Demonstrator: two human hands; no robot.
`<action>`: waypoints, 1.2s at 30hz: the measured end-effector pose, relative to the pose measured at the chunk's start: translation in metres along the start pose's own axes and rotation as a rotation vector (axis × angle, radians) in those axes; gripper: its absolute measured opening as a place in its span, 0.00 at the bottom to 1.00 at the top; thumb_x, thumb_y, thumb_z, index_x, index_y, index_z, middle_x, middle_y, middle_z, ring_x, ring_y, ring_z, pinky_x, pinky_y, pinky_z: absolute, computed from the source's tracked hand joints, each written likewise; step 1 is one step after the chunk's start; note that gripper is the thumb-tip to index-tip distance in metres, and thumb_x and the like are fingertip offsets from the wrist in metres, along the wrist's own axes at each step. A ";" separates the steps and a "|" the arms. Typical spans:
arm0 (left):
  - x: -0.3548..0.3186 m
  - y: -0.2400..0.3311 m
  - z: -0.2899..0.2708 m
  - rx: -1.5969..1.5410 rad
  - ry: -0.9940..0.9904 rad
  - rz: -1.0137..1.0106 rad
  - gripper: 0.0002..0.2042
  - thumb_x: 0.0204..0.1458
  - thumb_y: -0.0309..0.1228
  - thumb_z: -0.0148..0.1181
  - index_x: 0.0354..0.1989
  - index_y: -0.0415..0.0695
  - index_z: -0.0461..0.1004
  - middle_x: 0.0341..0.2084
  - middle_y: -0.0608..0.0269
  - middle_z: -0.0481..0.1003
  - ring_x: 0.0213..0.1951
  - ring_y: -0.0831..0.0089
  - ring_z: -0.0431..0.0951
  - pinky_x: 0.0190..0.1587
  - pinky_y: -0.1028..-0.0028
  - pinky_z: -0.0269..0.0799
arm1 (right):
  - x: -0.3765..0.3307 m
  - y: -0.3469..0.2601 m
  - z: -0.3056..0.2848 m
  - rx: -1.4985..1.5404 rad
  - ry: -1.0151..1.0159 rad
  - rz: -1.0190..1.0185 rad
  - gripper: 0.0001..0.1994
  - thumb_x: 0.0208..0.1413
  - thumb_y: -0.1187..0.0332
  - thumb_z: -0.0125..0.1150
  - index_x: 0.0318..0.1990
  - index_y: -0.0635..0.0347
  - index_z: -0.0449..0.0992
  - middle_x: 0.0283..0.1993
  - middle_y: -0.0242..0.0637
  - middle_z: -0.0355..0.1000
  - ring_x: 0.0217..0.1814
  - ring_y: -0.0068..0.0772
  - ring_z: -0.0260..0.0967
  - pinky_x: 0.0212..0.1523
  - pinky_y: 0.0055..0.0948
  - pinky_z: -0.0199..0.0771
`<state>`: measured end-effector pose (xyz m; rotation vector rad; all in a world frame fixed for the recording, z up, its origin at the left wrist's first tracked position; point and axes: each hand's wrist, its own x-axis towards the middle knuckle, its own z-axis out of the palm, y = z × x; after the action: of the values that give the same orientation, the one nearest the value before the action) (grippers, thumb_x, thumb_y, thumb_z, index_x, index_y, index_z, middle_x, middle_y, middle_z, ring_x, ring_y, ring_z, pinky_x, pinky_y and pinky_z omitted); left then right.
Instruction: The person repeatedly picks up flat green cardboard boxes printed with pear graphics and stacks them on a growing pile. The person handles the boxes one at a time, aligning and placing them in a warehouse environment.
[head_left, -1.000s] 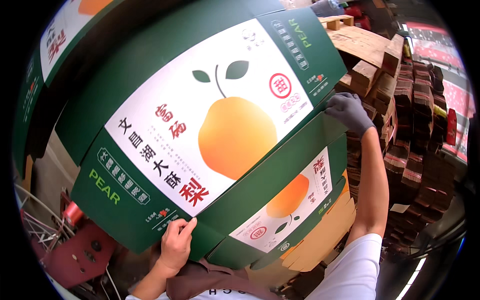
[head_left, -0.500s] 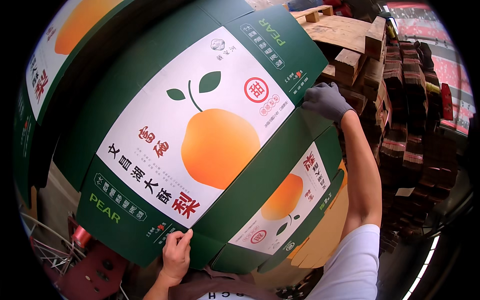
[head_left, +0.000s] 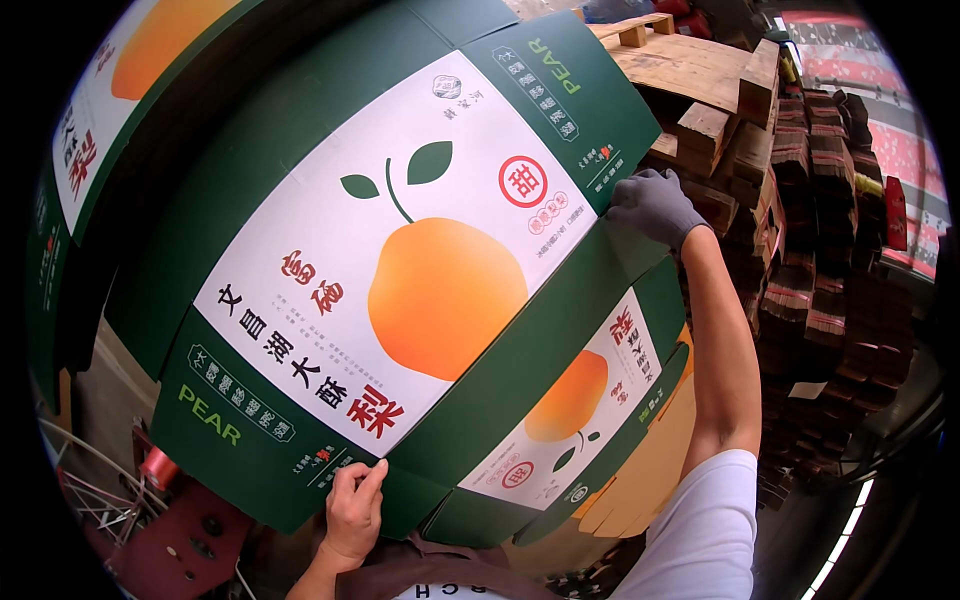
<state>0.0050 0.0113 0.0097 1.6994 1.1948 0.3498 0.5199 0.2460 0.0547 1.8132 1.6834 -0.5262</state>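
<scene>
A large green cardboard carton (head_left: 450, 300), its white panel printed with a yellow pear, spreads across the middle, tilted up to the right. At its near edge, the person's bare left hand (head_left: 355, 510) pinches the cardboard between thumb and fingers. Farther right, the right hand (head_left: 655, 207), in a grey glove, grips the carton's right edge with curled fingers. Another green carton (head_left: 118, 110) stands far left; a wooden pallet (head_left: 685, 68) and bundled brown cardboard stacks (head_left: 812, 270) sit to the right.

Upper-left carton (head_left: 110, 125) cropped, right fingers (head_left: 630, 200) partly hidden, fine print (head_left: 561, 234) too small to read
</scene>
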 end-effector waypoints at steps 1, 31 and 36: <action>0.000 -0.001 0.000 -0.003 -0.001 0.001 0.24 0.42 0.11 0.60 0.51 0.40 0.78 0.36 0.55 0.70 0.35 0.59 0.75 0.36 0.65 0.74 | 0.001 0.000 0.002 -0.023 0.006 0.000 0.14 0.54 0.54 0.60 0.43 0.46 0.83 0.48 0.36 0.77 0.65 0.43 0.62 0.67 0.58 0.45; 0.004 -0.001 0.001 0.035 0.019 0.038 0.19 0.48 0.13 0.61 0.50 0.41 0.78 0.35 0.55 0.71 0.33 0.60 0.75 0.33 0.66 0.74 | -0.013 -0.002 0.025 -0.032 0.216 0.035 0.12 0.54 0.56 0.62 0.40 0.52 0.79 0.51 0.34 0.74 0.67 0.45 0.60 0.67 0.68 0.47; 0.004 0.001 0.001 0.031 0.013 0.030 0.19 0.48 0.13 0.61 0.50 0.41 0.78 0.36 0.54 0.71 0.33 0.60 0.75 0.33 0.66 0.73 | -0.010 -0.006 0.027 -0.087 0.227 0.048 0.13 0.55 0.55 0.62 0.42 0.50 0.79 0.54 0.38 0.72 0.66 0.43 0.61 0.66 0.69 0.48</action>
<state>0.0076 0.0138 0.0087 1.7457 1.1908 0.3628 0.5153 0.2207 0.0406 1.9028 1.7755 -0.2287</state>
